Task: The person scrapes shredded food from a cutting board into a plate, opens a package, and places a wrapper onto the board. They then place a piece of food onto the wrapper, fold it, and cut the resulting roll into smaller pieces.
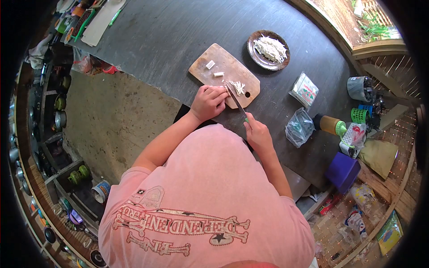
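Note:
A wooden cutting board [206, 60] lies at a slant on the dark table. My right hand [259, 133] grips a knife [237, 99] by its green handle, its blade resting over the board. Beside the blade, my left hand [209, 102] is closed at the board's near edge, fingers curled over something pale that they mostly hide. Thin white shreds [237, 87] are heaped just right of the blade. Farther up the board sit a white block [210, 64] and a smaller white block [218, 74].
Beyond the board stands a brown-rimmed plate [250, 49] of white shreds. To the right are a white packet [304, 89], a clear plastic bag [299, 127], a brown cylinder with a green cap [330, 124] and a purple container [342, 172]. Papers [102, 22] lie at far left.

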The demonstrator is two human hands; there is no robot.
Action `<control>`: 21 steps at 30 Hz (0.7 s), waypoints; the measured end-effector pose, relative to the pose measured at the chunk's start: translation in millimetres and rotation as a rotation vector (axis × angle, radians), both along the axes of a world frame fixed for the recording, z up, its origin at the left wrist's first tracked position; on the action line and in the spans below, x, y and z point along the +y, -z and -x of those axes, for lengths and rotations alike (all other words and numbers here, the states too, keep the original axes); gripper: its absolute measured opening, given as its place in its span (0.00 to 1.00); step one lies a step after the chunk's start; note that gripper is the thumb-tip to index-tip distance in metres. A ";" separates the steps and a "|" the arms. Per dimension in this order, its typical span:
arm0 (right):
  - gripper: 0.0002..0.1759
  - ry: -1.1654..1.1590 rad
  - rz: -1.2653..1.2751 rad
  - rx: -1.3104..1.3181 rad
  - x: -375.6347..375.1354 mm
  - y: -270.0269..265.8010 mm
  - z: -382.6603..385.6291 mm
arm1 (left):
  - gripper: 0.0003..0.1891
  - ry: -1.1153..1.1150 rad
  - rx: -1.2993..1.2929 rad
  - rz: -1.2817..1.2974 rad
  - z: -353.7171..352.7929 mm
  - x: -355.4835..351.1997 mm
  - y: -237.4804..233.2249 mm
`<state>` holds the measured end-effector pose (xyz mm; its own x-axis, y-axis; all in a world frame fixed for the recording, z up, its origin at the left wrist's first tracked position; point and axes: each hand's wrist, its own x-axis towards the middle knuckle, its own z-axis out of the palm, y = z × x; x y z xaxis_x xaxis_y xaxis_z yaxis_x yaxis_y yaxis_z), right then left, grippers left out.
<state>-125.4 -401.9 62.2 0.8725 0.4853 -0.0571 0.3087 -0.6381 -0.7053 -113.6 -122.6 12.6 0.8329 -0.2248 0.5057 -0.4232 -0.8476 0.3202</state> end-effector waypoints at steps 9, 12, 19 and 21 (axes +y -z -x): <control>0.22 -0.001 0.059 -0.003 3.3 0.5 2.8 | 0.14 0.001 -0.003 0.011 -0.3 0.3 -1.8; 0.23 -0.007 0.122 -0.013 7.0 0.3 8.9 | 0.14 0.000 -0.001 0.001 -0.2 0.6 0.4; 0.24 0.012 0.319 -0.066 15.3 4.9 13.6 | 0.14 0.001 0.014 -0.007 0.6 1.1 4.3; 0.24 0.016 0.337 -0.093 15.4 10.2 13.6 | 0.14 0.008 0.017 -0.004 0.7 1.0 3.6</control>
